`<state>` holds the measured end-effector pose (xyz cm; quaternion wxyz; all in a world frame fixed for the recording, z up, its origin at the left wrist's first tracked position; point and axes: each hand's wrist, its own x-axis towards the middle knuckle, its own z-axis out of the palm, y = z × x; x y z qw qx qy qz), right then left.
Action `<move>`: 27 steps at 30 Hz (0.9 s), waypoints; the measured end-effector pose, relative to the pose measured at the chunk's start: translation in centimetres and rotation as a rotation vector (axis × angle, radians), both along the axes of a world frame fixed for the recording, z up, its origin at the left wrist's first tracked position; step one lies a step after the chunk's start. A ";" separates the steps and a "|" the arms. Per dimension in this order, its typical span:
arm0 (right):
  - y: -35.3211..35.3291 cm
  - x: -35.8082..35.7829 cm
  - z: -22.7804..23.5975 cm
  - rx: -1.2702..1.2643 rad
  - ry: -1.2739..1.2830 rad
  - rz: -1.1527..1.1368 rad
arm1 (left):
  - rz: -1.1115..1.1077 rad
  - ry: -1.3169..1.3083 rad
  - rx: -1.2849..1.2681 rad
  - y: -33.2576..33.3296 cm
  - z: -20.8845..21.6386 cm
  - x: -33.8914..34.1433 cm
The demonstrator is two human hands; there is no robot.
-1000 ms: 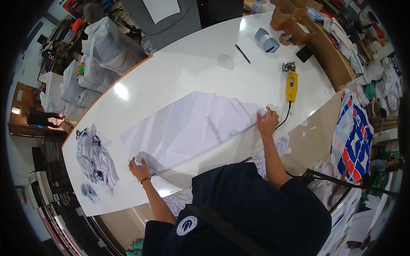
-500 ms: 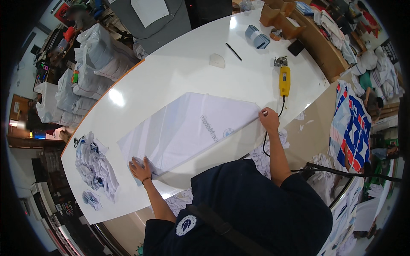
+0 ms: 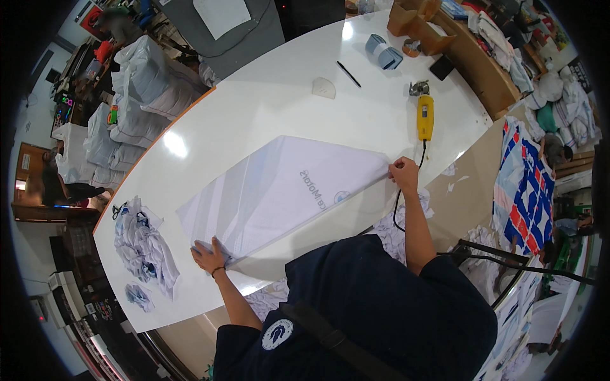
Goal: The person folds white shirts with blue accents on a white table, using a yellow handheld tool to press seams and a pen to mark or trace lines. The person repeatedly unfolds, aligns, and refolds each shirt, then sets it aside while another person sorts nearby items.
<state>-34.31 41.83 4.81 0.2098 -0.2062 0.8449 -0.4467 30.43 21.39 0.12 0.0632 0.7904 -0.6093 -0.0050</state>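
Note:
A folded piece of white printed fabric (image 3: 273,190) lies across the middle of the white table, its pale grey stripes at the left end. Fingers spread, my left hand (image 3: 208,255) rests flat on its lower left corner. At the opposite end my right hand (image 3: 404,174) pinches the fabric's right corner between thumb and fingers. Beyond that hand a yellow handheld electric cutter (image 3: 425,117) with a round metal head lies on the table, its black cord running down past my right wrist.
Crumpled fabric scraps (image 3: 146,244) and scissors (image 3: 118,211) lie at the table's left end. Farther back are a pen (image 3: 349,74), a pale curved template (image 3: 323,88), a rolled grey-blue cloth (image 3: 383,52) and a phone (image 3: 441,68). Cardboard boxes (image 3: 424,28) line the far right edge.
My right hand has shifted slightly right and up with the fabric corner, drawing that end out a little. My left hand stays at the lower left corner, almost unmoved.

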 end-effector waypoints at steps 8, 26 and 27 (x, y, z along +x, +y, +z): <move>0.1 -0.7 -0.7 0.019 -0.020 -0.041 | 0.056 0.088 -0.070 0.5 1.0 0.1; 0.1 0.2 -0.8 0.084 0.336 -0.068 | -1.146 0.535 0.142 -0.3 4.4 -36.3; 0.0 0.6 0.8 0.067 0.298 -0.082 | -1.201 0.507 0.142 0.1 4.3 -38.5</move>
